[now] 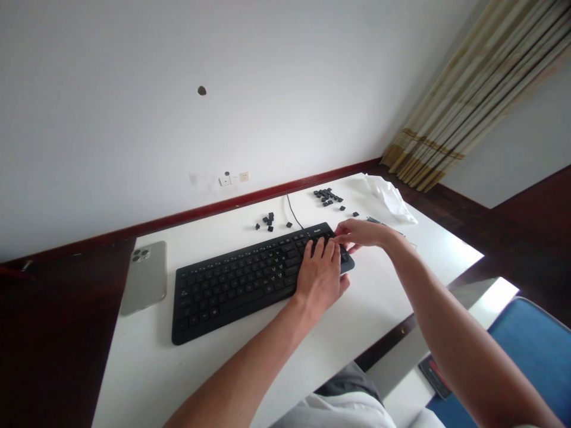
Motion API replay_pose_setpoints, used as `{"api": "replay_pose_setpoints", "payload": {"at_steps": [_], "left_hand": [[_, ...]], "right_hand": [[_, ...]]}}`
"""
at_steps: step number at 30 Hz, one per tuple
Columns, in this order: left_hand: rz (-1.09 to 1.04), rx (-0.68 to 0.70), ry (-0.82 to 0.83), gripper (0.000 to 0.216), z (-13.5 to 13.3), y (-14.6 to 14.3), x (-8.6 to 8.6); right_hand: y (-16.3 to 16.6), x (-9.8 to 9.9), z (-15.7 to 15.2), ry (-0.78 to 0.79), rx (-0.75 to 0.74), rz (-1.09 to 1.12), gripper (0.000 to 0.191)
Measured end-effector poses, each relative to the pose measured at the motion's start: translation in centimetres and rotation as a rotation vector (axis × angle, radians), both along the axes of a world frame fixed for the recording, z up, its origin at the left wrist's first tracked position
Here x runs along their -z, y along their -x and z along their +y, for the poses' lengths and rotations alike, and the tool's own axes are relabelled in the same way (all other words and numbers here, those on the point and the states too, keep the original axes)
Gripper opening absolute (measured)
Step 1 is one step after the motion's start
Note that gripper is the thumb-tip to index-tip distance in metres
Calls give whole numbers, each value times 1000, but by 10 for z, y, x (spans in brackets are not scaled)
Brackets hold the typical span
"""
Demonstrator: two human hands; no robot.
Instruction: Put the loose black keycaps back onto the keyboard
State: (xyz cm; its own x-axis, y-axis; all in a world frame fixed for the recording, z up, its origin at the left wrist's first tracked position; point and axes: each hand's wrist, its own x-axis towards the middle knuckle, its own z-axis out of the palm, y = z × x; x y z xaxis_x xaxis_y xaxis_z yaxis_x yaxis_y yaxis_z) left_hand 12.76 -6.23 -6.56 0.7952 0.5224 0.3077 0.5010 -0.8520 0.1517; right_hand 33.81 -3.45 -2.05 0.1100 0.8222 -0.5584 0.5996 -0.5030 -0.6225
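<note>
Nearest to us we see both bare forearms reaching out over the white surface [383,297], with a grey and white garment at the lower edge of the view and a blue seat [530,345] down to the right. Beside that seat a small dark device [435,375] lies on a lower white ledge.

A little further out, our left hand [320,276] rests flat on the right end of the black keyboard [241,282], fingers spread and lying on the keys; its grip is apart, closed on nothing. Our right hand [362,233] comes in from the right and meets the same far right corner of the keyboard, fingertips bunched together and pointing down at the keys. We cannot tell whether that grip is pinched on a keycap or only pressing, since the fingertips hide what is under them.

The keyboard lies across the middle of the surface, tilted so that its right end sits further from us than its left. To its left, near but apart from it, a grey phone [145,276] lies face down at the edge of the surface.

Beyond the keyboard its black cable [292,209] runs toward the wall. Left of the cable sits a small cluster of loose keycaps [268,221]; right of it lies a second group of keycaps [328,196], with a few scattered singles nearby. Further right, crumpled white plastic wrap [390,199] rests at the far corner.

Behind all this rise the white wall, its sockets [232,178], and a striped curtain [473,101] on the right.
</note>
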Motion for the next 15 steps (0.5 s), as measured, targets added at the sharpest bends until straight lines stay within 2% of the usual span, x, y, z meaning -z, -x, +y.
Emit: {"api": "replay_pose_setpoints", "payload": {"at_steps": [9,15], "left_hand": [[-24,1,17,64,1,-2,1],[-35,1,11,64,1,-3,1]], "right_hand": [[0,-4,7,37,-66,-50,32],[1,-6,9,57,-78,-62,20]]}}
